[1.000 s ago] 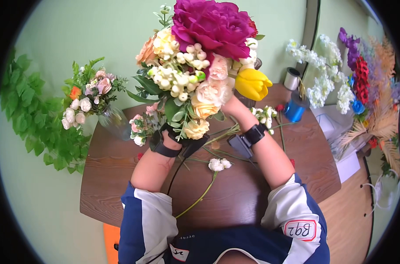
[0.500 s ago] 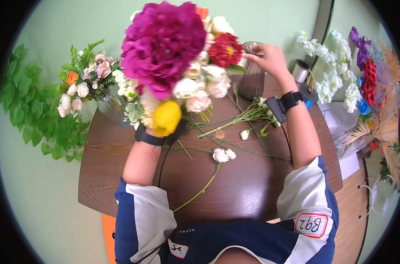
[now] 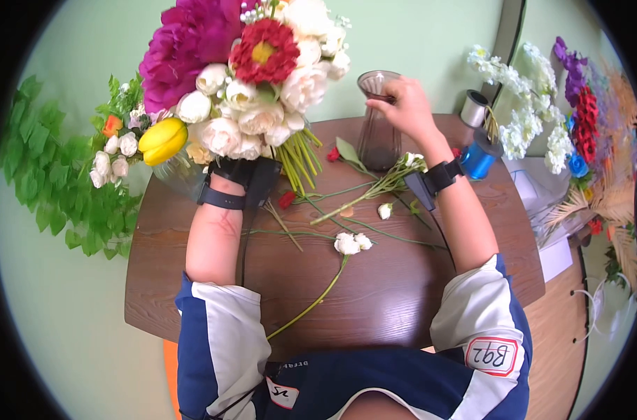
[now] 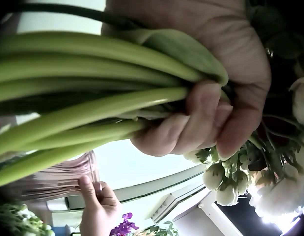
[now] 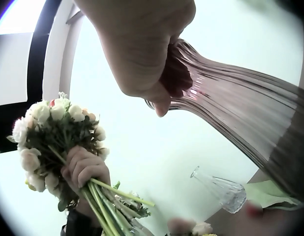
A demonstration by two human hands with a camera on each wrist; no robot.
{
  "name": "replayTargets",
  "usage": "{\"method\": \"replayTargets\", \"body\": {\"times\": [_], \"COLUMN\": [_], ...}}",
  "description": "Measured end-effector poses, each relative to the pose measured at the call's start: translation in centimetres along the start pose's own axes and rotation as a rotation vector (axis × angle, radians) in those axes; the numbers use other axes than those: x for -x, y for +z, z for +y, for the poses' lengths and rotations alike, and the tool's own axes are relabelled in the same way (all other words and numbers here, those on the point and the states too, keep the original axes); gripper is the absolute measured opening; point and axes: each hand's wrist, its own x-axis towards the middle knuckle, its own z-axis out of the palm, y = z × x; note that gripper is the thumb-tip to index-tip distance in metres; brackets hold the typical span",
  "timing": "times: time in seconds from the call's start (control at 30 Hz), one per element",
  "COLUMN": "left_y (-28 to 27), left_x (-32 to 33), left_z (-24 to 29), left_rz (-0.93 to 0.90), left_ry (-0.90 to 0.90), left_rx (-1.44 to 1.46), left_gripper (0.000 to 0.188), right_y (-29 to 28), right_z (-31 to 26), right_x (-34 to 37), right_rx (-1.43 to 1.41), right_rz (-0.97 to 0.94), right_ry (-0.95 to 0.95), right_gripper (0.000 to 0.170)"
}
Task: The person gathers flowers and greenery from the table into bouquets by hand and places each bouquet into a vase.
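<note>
My left hand [image 4: 235, 73] grips a bundle of green stems [image 4: 93, 73], its fingers curled round them. Above it spreads the bouquet [image 3: 224, 136], with a big magenta bloom, a red flower, a yellow tulip and many white roses; in the head view these blooms hide the hand. Cut stem ends point down toward the table. At the back of the table my right hand [image 3: 408, 108] pinches the rim of a smoky ribbed glass vase [image 3: 380, 143]. In the right wrist view its fingers reach inside the vase mouth, with the thumb at the outer rim.
A white rose stem [image 3: 348, 243] and several loose stems lie on the wooden table [image 3: 374, 308]. A second, clear vase [image 5: 225, 191] with mixed flowers stands at the left. Blue [image 3: 478, 162] and silver [image 3: 474, 108] spools sit at the right edge. Leafy greenery [image 3: 59, 175] hangs at the left.
The bouquet has swung left and tilted, showing its stems. My right hand has left the bouquet, reached right to the vase and taken its rim; the vase now stands slightly further left.
</note>
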Motion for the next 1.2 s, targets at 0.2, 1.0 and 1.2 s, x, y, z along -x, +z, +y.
{"method": "replayTargets", "body": {"times": [0.2,1.0,1.2], "left_y": [-2.2,-4.2,-4.1], "left_x": [-4.9,-13.8,-12.4], "left_z": [0.6,-5.0,-3.6], "left_rz": [-0.284,-0.216,-0.191], "left_ry": [-0.034,-0.008,0.02], "left_rx": [0.063,0.054,0.008], "left_gripper": [0.016,0.023,0.022], "right_y": [0.3,1.0,-0.3], "right_z": [-2.9,-3.3,-3.4], "right_x": [0.7,3.1,1.6], "right_rx": [-0.099,-0.288,-0.177], "right_rz": [-0.047,0.283,0.131], "right_ry": [-0.048,0.321,0.484], "right_gripper": [0.029,0.093,0.098]}}
